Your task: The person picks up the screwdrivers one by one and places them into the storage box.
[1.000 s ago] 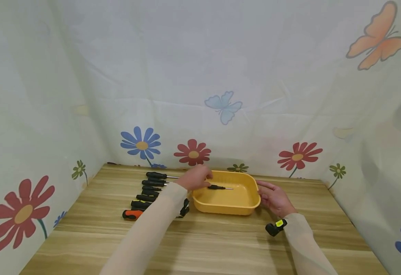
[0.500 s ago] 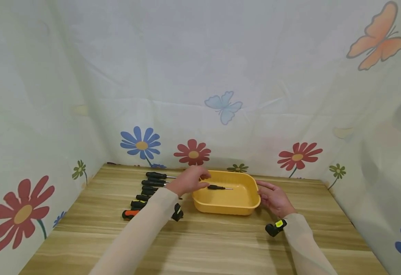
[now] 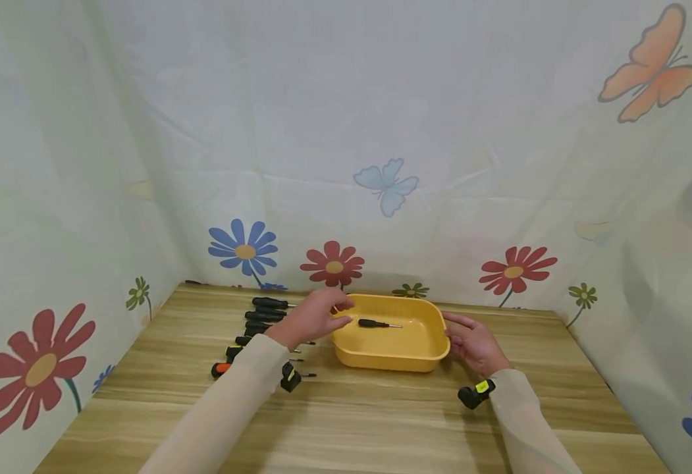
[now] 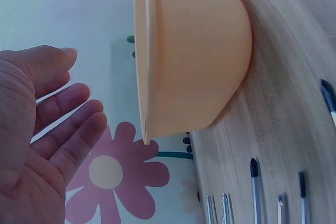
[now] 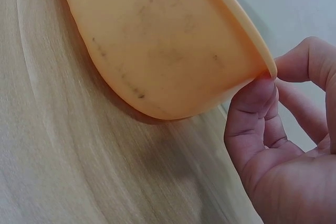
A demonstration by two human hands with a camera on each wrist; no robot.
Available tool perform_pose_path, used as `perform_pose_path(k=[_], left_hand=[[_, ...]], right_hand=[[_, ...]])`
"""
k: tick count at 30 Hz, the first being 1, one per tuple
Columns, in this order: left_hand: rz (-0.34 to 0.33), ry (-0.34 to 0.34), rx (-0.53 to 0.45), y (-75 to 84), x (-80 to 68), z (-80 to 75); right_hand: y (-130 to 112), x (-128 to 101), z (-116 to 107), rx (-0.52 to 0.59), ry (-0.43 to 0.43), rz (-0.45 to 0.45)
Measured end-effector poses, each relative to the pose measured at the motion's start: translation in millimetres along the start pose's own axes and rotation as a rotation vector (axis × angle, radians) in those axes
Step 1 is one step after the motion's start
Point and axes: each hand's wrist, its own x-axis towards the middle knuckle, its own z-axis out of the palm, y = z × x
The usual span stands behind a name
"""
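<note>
With 1 screwdriver lying inside the yellow tray, the right hand pinches the tray's right rim while the left hand, fingers apart and empty, hovers at its left rim, so a careless lift could tip the tray.

A yellow plastic tray sits on the wooden table, one black-handled screwdriver lying inside.

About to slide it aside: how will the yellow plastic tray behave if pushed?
The yellow plastic tray probably slides easily on the smooth wooden table and seems light. The black-handled screwdriver lying loose inside may roll or shift.
</note>
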Motion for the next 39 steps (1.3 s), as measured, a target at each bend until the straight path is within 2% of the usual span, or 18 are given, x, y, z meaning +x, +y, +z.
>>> perform_pose_path(k=[6,9,19,24,30,39], left_hand=[[-0.023,0.008,-0.008,-1.3,-17.6,-3.6],[-0.026,0.033,-0.009,-3.4,-26.6,-4.2],[0.045,0.072,-0.031,-11.4,-53.8,-10.6],[0.014,0.075,-0.019,-13.1,-68.4,-14.5],[-0.013,0.071,0.055,-16.6,-85.5,-14.6],[-0.035,0.092,0.067,-23.7,-112.8,-15.6]], right_hand=[[0.5,-0.2,-0.4,0.006,-0.010,-0.004],[1.0,0.6,-1.1,0.012,-0.010,-0.007],[1.5,0.6,-2.9,0.007,-0.011,-0.004],[0.9,-0.9,-2.8,0.009,-0.022,-0.001],[0.6,-1.1,-1.9,0.009,-0.018,-0.001],[3.2,0.3,-0.6,0.010,0.011,-0.002]])
